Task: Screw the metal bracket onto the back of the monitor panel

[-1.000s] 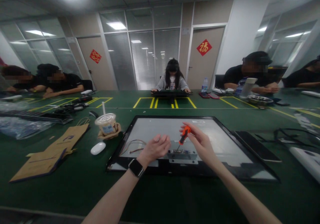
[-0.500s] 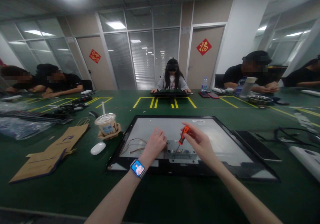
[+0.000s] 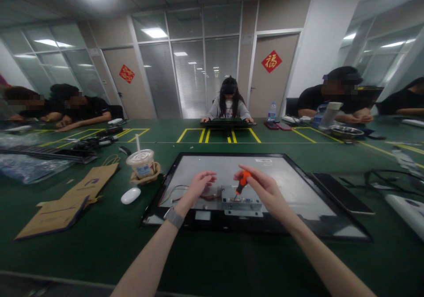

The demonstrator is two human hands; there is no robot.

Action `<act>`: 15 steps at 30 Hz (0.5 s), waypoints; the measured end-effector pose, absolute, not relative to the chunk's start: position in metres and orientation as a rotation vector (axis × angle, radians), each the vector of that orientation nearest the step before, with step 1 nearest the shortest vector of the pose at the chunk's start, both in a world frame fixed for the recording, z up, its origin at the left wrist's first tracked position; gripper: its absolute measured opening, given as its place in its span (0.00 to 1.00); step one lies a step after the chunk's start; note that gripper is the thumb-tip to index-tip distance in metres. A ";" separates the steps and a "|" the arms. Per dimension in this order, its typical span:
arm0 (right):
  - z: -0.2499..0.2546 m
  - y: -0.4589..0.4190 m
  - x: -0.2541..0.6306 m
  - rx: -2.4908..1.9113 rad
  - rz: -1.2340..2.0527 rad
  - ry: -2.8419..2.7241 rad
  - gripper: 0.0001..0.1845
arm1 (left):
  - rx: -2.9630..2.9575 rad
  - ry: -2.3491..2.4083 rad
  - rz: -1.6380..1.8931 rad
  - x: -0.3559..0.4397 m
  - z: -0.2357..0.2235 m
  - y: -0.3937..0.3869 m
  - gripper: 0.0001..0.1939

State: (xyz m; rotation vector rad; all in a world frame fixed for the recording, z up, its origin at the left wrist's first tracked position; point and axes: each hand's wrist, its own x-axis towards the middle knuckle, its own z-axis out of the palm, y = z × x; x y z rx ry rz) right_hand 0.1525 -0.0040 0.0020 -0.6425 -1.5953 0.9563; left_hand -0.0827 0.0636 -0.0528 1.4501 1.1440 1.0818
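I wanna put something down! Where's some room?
The green table is bare between the left forearm and right forearm, nearer than the black-framed panel. More lies below the mouse and paper bag. It's crowded around the cup and black cables.

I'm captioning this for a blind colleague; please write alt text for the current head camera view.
A right hand holds an orange-and-black screwdriver to a metal bracket on a flat display panel; the left hand hovers beside it. People sit across the green table.

One screwdriver (image 3: pixel 243 182), one mouse (image 3: pixel 130 196) — two red signs (image 3: pixel 271 61) — five other people (image 3: pixel 228 104).
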 end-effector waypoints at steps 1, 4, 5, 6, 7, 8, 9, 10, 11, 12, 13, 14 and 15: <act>0.002 -0.004 0.152 -0.643 0.956 -1.594 0.16 | 1.454 1.117 1.053 -0.082 -0.053 0.063 0.15; 0.002 -0.004 0.152 -0.663 0.926 -1.600 0.14 | 1.591 1.103 0.926 -0.078 -0.053 0.061 0.14; 0.002 -0.003 0.152 -0.670 0.902 -1.605 0.14 | 1.652 1.113 0.893 -0.076 -0.053 0.060 0.13; 0.003 -0.003 0.152 -0.676 0.874 -1.608 0.13 | 1.712 1.125 0.865 -0.075 -0.053 0.059 0.14; 0.003 -0.002 0.153 -0.681 0.848 -1.612 0.12 | 1.766 1.139 0.844 -0.074 -0.053 0.058 0.14; 0.004 -0.002 0.153 -0.682 0.825 -1.614 0.12 | 1.811 1.153 0.828 -0.073 -0.053 0.057 0.15; 0.004 -0.002 0.154 -0.689 0.814 -1.619 0.12 | 1.842 1.167 0.819 -0.073 -0.053 0.056 0.16; 0.005 -0.003 0.154 -0.704 0.810 -1.637 0.13 | 1.861 1.181 0.816 -0.072 -0.052 0.056 0.16; 0.006 -0.003 0.155 -0.712 0.803 -1.655 0.14 | 1.867 1.192 0.815 -0.072 -0.052 0.055 0.16; 0.006 -0.003 0.155 -0.716 0.798 -1.672 0.15 | 1.865 1.200 0.814 -0.072 -0.052 0.055 0.16; 0.007 -0.004 0.156 -0.712 0.793 -1.683 0.16 | 1.861 1.204 0.812 -0.072 -0.052 0.055 0.16; 0.007 -0.004 0.156 -0.701 0.794 -1.684 0.16 | 1.862 1.207 0.808 -0.071 -0.052 0.055 0.16; 0.007 -0.005 0.156 -0.689 0.802 -1.680 0.16 | 1.866 1.209 0.806 -0.071 -0.052 0.055 0.16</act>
